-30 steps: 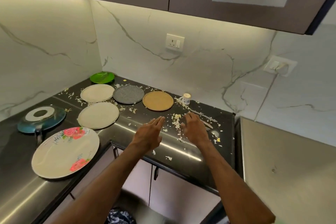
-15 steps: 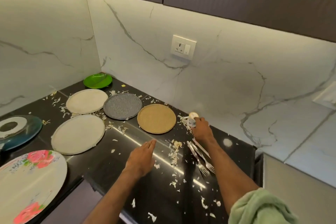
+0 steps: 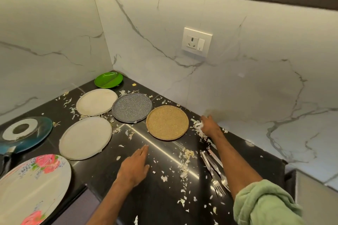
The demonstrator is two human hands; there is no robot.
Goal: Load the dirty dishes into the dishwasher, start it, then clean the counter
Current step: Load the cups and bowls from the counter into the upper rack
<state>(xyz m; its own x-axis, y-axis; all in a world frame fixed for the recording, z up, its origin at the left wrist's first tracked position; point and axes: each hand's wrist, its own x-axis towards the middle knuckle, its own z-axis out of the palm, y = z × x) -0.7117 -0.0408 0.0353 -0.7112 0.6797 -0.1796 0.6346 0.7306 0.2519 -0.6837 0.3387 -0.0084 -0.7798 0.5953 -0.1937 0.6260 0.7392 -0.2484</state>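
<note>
On the black tabletop [image 3: 146, 202] a floral plate [image 3: 31, 186] lies nearest at left, with a blue pan [image 3: 23, 133] behind it. Next come the near cream plate [image 3: 85, 138], far cream plate [image 3: 96, 102], corner green plate [image 3: 108, 79], grey plate [image 3: 132, 107] and tan plate [image 3: 167, 122]. The left hand [image 3: 134, 166] lies flat and released among food scraps [image 3: 185, 166]. Forks [image 3: 212, 170] lie beside the right forearm. The right hand [image 3: 208, 127] is by the wall over something white; I cannot tell whether it grips.
</note>
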